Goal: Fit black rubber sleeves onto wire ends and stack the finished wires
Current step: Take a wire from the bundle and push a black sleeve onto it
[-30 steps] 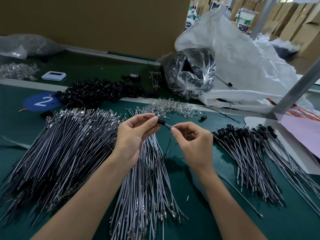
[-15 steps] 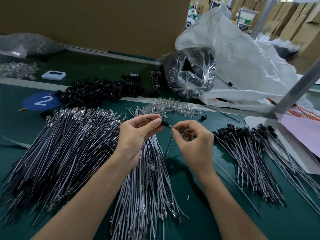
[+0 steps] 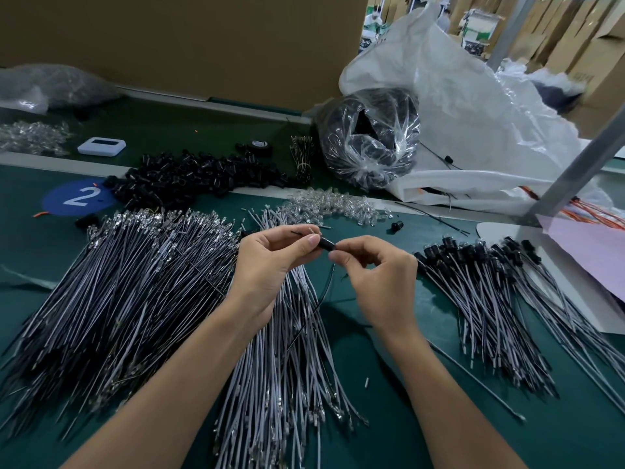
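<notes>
The left hand pinches a black rubber sleeve between thumb and forefinger. It holds the sleeve above the tabletop, probably so that its open end faces the other hand. The right hand pinches the wire right at the sleeve's right end, a grip close enough to keep the thin wire from buckling as it is pushed in. The rest of the wire hangs down between the wrists.

The finished wires lie stacked just to the right, within easy reach, and bare wires are fanned out left and below. A heap of loose sleeves sits farther off, with clear plastic parts beside it. Nothing blocks the way to the stack.
</notes>
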`<state>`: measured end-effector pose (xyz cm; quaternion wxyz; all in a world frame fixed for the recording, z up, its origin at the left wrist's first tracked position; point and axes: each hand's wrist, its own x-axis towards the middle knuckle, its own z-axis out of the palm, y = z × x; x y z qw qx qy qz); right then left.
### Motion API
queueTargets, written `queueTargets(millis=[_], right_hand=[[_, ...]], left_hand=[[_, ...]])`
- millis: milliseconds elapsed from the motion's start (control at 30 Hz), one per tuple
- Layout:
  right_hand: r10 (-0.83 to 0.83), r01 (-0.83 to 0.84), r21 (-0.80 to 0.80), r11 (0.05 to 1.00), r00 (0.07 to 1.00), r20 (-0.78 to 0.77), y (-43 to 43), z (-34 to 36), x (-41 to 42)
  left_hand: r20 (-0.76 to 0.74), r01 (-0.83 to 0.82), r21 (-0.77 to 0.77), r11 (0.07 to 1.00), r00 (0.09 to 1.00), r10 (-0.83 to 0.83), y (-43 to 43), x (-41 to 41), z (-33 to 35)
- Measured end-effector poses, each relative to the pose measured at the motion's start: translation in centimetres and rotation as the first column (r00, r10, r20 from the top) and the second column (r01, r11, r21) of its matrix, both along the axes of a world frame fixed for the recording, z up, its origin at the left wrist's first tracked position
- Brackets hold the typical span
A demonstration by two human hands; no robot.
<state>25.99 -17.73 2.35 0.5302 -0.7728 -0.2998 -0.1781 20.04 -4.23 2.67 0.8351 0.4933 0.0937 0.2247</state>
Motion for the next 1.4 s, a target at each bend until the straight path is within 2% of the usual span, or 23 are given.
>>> queueTargets(millis=[267,400,600,733,900,967,1100,1200,1400], right_hand=[[-0.007,0.007,-0.019,1.0,1.0,0.015,0.0,0.3,-0.2],[0.001,0.0,0.019,1.0,0.998,-0.055,0.2,0.2,-0.2],[0.009,-0.009,0.005,1.0,0.998,-0.06,0.1,0.0,-0.2],[0.018,-0.017,-0.069,0.997,1.0,0.007,0.2,0.2,-0.4],[-0.038,0.053,-0.123,0.991,0.991,0.126,0.2,0.3,-0.4],[-0.066,0.085,-0.14,0.986,0.988,0.137,-0.1,0.3,-0.2],[-0.1,0.112,-0.143,0.983,0.991,0.09,-0.9,0.8,0.4],[-0.055,0.061,-0.15,0.987,0.998,0.044,-1.0,1.1,0.5],[0.006,-0.014,-0.096,0.995,0.997,-0.082,-1.4,1.4,0.5]], left_hand=[[0.0,0.044,0.015,0.999,0.999,-0.044,0.4,-0.2,0.0],[-0.003,0.022,0.012,1.0,1.0,-0.022,0.1,-0.1,-0.1],[-0.023,0.009,0.094,0.996,1.0,-0.007,-0.3,-0.1,-0.1],[-0.044,-0.01,0.104,0.995,0.999,0.015,-0.2,-0.3,0.3],[-0.087,-0.061,0.152,0.987,0.993,0.075,0.0,-0.4,0.5],[-0.089,-0.105,0.122,0.987,0.989,0.116,0.4,-0.5,0.8],[-0.092,-0.298,-0.049,0.953,0.952,0.292,3.1,-1.1,1.5],[-0.079,-0.39,-0.007,0.921,0.918,0.388,3.6,-1.2,1.5],[-0.102,-0.424,-0.045,0.904,0.903,0.418,3.5,-0.9,1.3]])
